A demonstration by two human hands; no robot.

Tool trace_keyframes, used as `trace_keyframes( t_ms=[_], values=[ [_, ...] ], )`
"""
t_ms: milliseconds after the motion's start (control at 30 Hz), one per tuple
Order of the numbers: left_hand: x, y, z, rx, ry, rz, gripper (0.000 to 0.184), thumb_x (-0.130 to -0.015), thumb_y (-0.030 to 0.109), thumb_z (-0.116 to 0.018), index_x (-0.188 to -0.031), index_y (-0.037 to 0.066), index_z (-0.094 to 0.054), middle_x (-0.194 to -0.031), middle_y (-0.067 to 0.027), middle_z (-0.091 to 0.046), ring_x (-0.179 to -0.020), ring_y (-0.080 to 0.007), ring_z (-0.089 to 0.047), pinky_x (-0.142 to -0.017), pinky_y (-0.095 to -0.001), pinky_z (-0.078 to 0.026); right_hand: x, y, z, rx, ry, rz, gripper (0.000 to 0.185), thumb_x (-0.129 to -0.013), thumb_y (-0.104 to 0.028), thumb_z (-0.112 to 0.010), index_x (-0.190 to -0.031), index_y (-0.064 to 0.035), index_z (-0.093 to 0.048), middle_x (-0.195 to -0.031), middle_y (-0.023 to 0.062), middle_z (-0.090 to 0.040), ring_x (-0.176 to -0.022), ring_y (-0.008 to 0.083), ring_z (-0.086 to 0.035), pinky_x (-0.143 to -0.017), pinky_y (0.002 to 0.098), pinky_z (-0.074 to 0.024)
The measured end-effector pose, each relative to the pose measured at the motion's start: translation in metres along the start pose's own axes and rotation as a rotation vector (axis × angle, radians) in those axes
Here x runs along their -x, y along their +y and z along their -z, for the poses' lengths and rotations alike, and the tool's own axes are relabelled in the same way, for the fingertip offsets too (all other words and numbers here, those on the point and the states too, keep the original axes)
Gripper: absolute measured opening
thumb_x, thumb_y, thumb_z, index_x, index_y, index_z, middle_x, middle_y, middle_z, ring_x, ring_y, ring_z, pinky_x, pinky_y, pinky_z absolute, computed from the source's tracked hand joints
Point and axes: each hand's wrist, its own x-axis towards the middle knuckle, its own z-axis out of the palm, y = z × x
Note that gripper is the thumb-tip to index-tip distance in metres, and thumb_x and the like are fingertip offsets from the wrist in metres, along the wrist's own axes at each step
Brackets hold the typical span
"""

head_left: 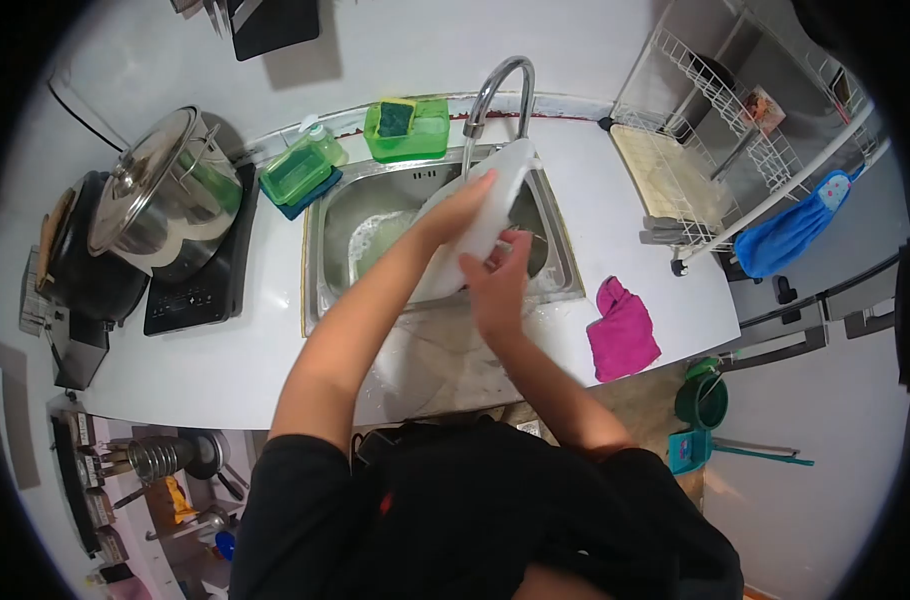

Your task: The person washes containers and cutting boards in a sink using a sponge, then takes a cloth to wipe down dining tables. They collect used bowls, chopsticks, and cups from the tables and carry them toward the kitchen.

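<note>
A large white, slightly translucent sheet-like piece (490, 215), perhaps a board or tray, stands tilted over the steel sink (567, 245). My left hand (463, 208) grips its left side, fingers partly hidden from view. Lower down, my right hand (500, 280) has its fingers curled at the right edge of the same piece. The chrome faucet (500, 75) arches just behind, with what looks like water running from its spout beside the piece. Suds and a pale green shape (380, 243), not clear enough to name, lie in the basin's left part.
A green tub (425, 145) with a sponge, a green container (297, 175) and a soap bottle (325, 143) line the sink's back. Left stands a steel pot (190, 190) on an induction cooker (190, 305). Right are a pink cloth (623, 335) and a wire rack (705, 75).
</note>
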Motion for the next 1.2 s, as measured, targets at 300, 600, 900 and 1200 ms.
trace_keyframes(
  t_ms=[300,600,900,1200],
  values=[
    [0.076,0.085,-0.008,-0.759,-0.052,0.099,0.082,-0.079,0.034,-0.068,-0.145,0.016,-0.023,-0.119,-0.0122,-0.055,-0.102,-0.0186,-0.054,-0.086,-0.0331,-0.044,0.026,0.018,-0.036,-0.005,-0.172,0.128,0.049,-0.075,0.001,-0.063,-0.113,-0.0005,-0.031,-0.112,0.0173,-0.053,-0.099,0.0217,-0.059,-0.082,0.0308,-0.0509],
    [0.147,0.086,0.011,-1.019,0.422,-0.213,0.035,-0.071,0.005,-0.060,-0.106,0.001,-0.061,-0.074,-0.0193,-0.063,-0.069,-0.0288,-0.061,-0.068,-0.0345,-0.048,-0.020,0.060,-0.029,0.051,-0.423,0.136,0.025,-0.083,-0.004,-0.056,-0.106,0.0017,-0.056,-0.095,0.0118,-0.062,-0.089,0.0165,-0.062,-0.079,0.0295,-0.0521],
    [0.215,0.122,0.051,-0.610,0.592,-0.175,0.027,-0.079,0.003,-0.059,-0.106,-0.003,-0.059,-0.082,-0.0088,-0.065,-0.070,-0.0100,-0.056,-0.065,-0.0262,-0.047,-0.157,0.070,-0.023,-0.899,0.000,-0.458,0.029,-0.091,-0.022,-0.049,-0.104,0.0037,-0.055,-0.100,0.0126,-0.058,-0.100,0.0227,-0.054,-0.088,0.0332,-0.0454],
    [0.179,0.089,0.034,-0.085,0.742,-0.345,0.029,-0.076,-0.001,-0.058,-0.105,-0.004,-0.060,-0.092,-0.0087,-0.065,-0.077,-0.0127,-0.060,-0.070,-0.0250,-0.047,-0.074,0.008,-0.134,0.380,-0.289,0.656,0.059,-0.098,-0.038,-0.028,-0.143,-0.0003,-0.019,-0.149,0.0208,-0.017,-0.138,0.0353,-0.015,-0.111,0.0481,-0.0120]
  ],
)
